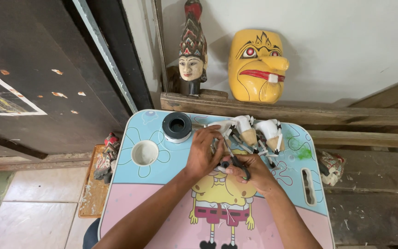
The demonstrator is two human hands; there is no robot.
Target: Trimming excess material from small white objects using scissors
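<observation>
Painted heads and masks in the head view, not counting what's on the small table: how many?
4. A yellow mask and a crowned head stand on the wooden ledge, a red-topped one lies left of the table, another lies right. More may be hidden.

Yellow mask (pixel 257 66) with red lips, blue-and-pink cartoon-printed table (pixel 153 184), black jar (pixel 177 125), white cones (pixel 268 129)
</observation>
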